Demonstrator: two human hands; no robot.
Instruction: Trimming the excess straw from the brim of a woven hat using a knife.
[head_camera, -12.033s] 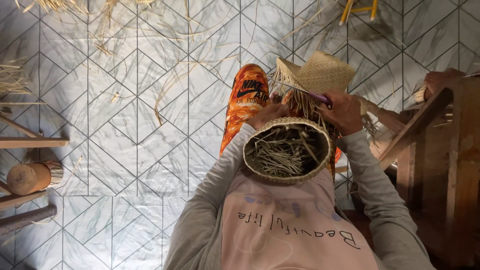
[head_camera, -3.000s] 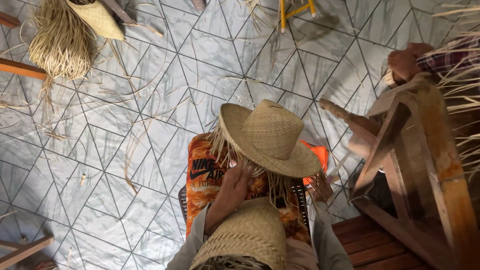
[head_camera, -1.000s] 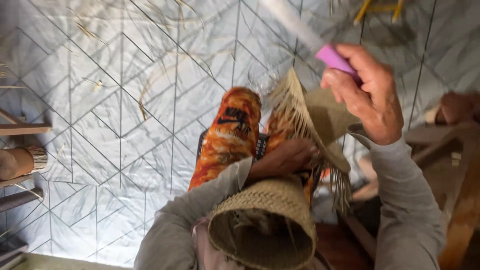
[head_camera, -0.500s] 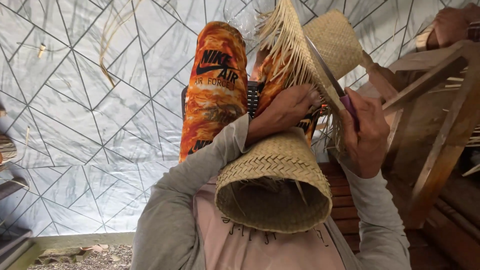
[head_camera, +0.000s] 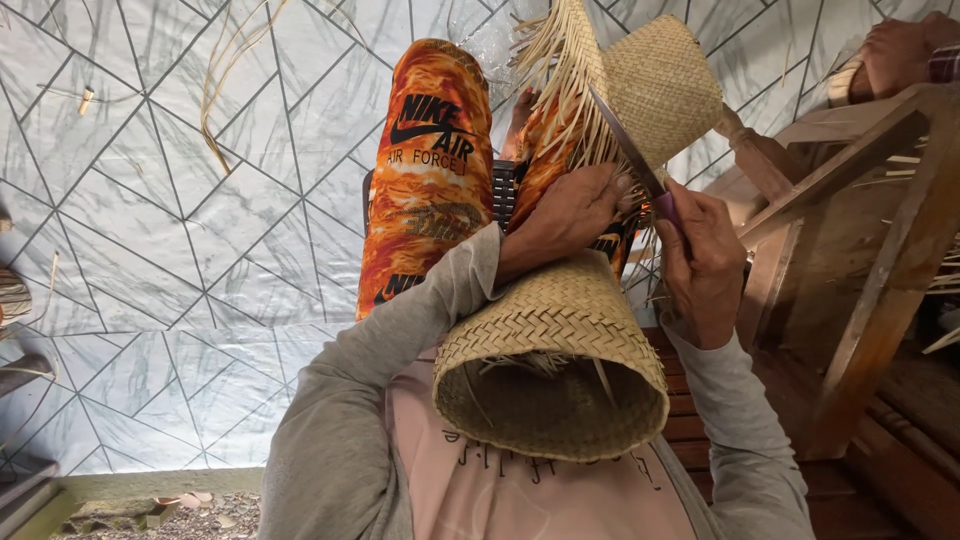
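With both forearms stretched forward over a woven basket (head_camera: 550, 370) in the lap, the left hand (head_camera: 570, 215) pinches the fringed brim of a straw hat (head_camera: 640, 85) above the knees, while the right hand (head_camera: 705, 260) is closed around a knife (head_camera: 630, 150) laid against that fringe.

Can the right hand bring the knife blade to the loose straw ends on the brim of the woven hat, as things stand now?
Probably yes. The right hand grips the knife, whose blade already lies against the loose straw ends on the brim of the woven hat. The left hand holds the brim lower down, beside the blade rather than across it.
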